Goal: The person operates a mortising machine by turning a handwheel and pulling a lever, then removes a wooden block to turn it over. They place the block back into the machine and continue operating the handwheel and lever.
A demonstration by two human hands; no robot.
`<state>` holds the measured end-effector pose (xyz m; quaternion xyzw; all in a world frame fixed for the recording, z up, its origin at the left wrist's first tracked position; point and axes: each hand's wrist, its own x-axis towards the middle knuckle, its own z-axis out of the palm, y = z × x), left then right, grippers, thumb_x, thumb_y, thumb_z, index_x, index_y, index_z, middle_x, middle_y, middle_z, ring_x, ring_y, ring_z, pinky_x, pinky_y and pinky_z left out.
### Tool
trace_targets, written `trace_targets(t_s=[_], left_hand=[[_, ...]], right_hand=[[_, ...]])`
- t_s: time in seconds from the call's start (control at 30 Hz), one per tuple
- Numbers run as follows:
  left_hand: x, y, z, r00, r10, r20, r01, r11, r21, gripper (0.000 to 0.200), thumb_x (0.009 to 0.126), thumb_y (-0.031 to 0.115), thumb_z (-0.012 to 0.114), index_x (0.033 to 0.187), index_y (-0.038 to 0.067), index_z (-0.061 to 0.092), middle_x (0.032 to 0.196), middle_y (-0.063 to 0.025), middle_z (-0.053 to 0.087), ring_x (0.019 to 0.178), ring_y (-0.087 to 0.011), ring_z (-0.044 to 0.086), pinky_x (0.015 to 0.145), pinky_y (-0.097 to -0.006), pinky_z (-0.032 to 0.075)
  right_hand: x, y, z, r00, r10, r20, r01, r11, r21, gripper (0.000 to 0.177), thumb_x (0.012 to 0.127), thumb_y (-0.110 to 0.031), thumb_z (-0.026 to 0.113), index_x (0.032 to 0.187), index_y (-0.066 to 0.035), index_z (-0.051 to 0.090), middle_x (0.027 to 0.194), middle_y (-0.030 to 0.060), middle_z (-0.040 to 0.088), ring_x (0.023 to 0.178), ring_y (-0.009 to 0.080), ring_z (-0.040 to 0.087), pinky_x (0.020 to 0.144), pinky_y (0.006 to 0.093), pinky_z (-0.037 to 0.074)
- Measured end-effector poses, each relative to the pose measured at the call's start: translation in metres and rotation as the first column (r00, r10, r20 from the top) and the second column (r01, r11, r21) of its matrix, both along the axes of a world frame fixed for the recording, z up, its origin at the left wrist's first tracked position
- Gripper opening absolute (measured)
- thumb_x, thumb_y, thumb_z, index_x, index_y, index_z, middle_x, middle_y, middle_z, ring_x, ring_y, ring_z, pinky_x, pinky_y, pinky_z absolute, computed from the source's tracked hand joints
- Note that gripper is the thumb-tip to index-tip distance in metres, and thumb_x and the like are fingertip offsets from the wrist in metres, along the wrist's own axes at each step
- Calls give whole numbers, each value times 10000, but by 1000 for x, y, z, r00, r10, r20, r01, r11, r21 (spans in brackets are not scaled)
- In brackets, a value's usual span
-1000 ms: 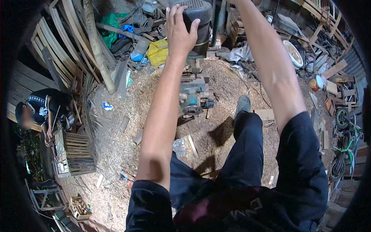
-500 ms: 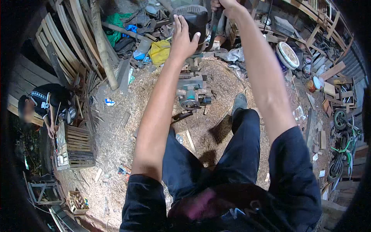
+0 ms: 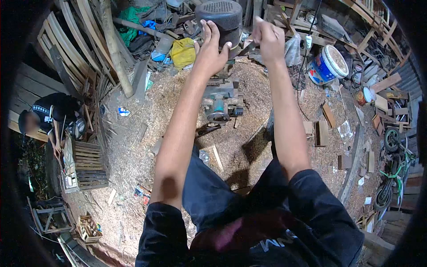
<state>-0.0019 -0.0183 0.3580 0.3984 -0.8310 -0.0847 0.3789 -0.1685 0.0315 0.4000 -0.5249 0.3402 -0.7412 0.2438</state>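
My left hand [image 3: 212,55] lies against the side of a machine's dark round motor housing [image 3: 219,27], which has a perforated top. Its fingers and thumb are spread on the casing. To the right of the housing, my right hand [image 3: 269,41] is closed around the end of a dark lever [image 3: 248,48] that reaches out from the machine. Below the housing, nearer to me, sits a teal and grey vise [image 3: 220,95] with a round handwheel [image 3: 218,116]. What lies directly under the housing is mostly hidden by my left hand and the casing.
Wood shavings [image 3: 133,155] cover the floor. At the right stand a white and blue bucket [image 3: 327,66] and a green bicycle [image 3: 396,169]. A wooden post [image 3: 116,49] and curved wooden pieces lean at the left. Another person [image 3: 55,118] bends over a slatted wooden piece [image 3: 91,164].
My right hand has come down and toward me with the lever, which has swung lower. My left hand stays on the housing. The view has shifted slightly, and my right foot is now hidden.
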Motion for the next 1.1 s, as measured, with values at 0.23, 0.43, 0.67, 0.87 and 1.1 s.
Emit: trace_targets(t_s=[0.23,0.43,0.67,0.87,1.1], left_hand=[[-4,-1,-18,995,-41,-87,41,999,0,870,919,330,559,1517,96,-29,1554,-276,-29,1447,-410,17,1087,-658,113],[1,-7,-15,998,-44,-45,45,999,9,890,896,351,582,1522,102,1,1558,-266,-28,1450,-394,50,1084,-667,107],[25,-1,-30,996,13,-92,-15,1000,-23,819,850,259,652,1464,-39,202,1484,-327,240,1361,-435,313,1106,-404,305],[60,14,-97,982,157,-108,-150,986,66,666,860,263,621,1388,-52,365,1434,-276,378,1298,-439,401,1081,-484,327],[111,61,-234,930,273,246,-367,715,595,437,847,254,596,1182,-28,581,1080,-290,627,1012,-445,606,896,-463,491]], right_hand=[[16,64,-67,997,3,-83,-4,1000,-13,430,958,-138,432,545,-29,377,554,30,416,551,126,361,541,297,282],[14,59,-61,990,-51,-134,49,999,-21,456,981,-173,399,550,-26,405,558,35,444,551,121,390,541,291,299],[3,-7,-18,936,-321,-144,274,922,-273,488,1045,-375,289,1017,28,564,956,109,597,878,192,552,791,319,432],[-11,-18,-57,891,-355,-282,355,933,-52,451,1030,-315,367,1223,41,565,1206,186,612,1156,270,561,994,354,416],[21,46,-255,-50,904,-425,428,404,808,481,880,-364,531,1121,43,621,1113,265,634,995,416,624,872,479,488]])
